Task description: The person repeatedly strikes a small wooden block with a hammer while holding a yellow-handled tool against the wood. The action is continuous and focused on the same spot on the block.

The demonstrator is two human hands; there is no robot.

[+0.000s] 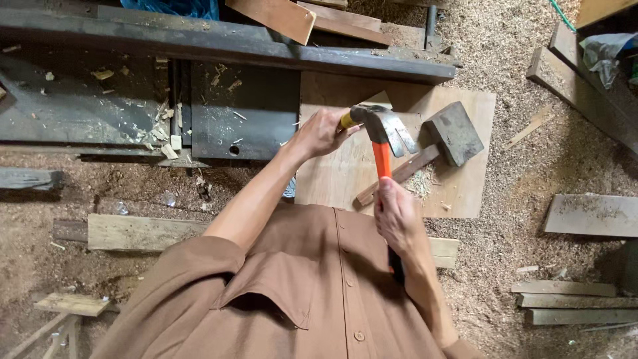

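Your right hand (397,219) is closed around the orange handle of a claw hammer (383,136), with the fingers wrapped fully about the grip. The steel head is raised above a plywood board (465,189), with the claw pointing right. Your left hand (320,133) is closed near the hammer head, pinching a small yellow-tipped object (346,120) against the head; its kind cannot be determined.

The plywood board lies flat on the floor (505,53), which is covered throughout in sawdust and shavings. A wooden mallet (435,146) with a dark block head rests on the board just right of the hammer, its handle angled down-left. Beyond the board stands a dark metal machine bed (133,100) strewn with wood chips. Loose planks (591,216) lie right of the board, and one plank (136,233) lies to your left
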